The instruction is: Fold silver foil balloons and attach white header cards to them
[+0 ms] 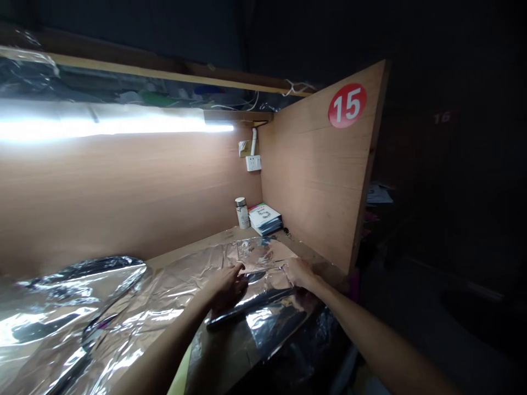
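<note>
A large sheet of shiny silver film [177,296] lies crumpled across the wooden desk [197,249]. My left hand [225,285] rests on the film near its middle, fingers curled and pressing on a fold. My right hand [300,272] lies just to the right, fingers bent down onto the film's edge near the desk's right side. A dark glossy fold of the film [251,307] runs between and below both hands.
A small white bottle [242,213] and a stack of booklets [265,218] stand in the far right corner. A wooden partition [321,181] with a red "15" sticker [347,105] walls the right side. A strip light [102,123] glows above. A wall socket [253,163] is at the back.
</note>
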The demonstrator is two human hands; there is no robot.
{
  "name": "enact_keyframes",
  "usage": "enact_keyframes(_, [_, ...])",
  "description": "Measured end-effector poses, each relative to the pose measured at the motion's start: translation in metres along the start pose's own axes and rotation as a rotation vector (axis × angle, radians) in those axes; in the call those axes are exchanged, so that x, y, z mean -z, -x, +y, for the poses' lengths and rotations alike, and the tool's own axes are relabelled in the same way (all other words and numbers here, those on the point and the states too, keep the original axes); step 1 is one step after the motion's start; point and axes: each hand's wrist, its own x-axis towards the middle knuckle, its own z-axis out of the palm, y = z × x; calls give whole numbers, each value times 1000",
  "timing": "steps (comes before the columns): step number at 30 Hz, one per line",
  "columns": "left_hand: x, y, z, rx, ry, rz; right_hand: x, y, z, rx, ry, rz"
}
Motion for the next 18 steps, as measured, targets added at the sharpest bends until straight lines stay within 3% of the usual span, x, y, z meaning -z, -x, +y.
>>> enact_keyframes(2, [1,10,3,-7,-6,-50,5,12,-6,1,51,94])
enact_keyframes(4, [-4,32,9,-5,10,-100,5,35,-10,116,77,150])
enact_keyframes(6, [-12,61,18,-37,51,-103,-4,66,-12,437,104,80])
enact_keyframes(8, [-21,93,28,-124,97,-11,-21,100,-11,806,146,-21])
enact_keyframes(10, [-27,122,33,-253,151,70,-42,128,-9,1010,206,-15])
enact_keyframes(14, [-28,166,28,-474,233,-71,-76,153,-7,1072,221,155])
enact_keyframes(16, [-28,181,22,-519,222,-121,-85,154,-7,1077,118,189])
enact_keyframes(18, [-31,189,19,-500,233,-87,-89,152,-11,1064,-20,204])
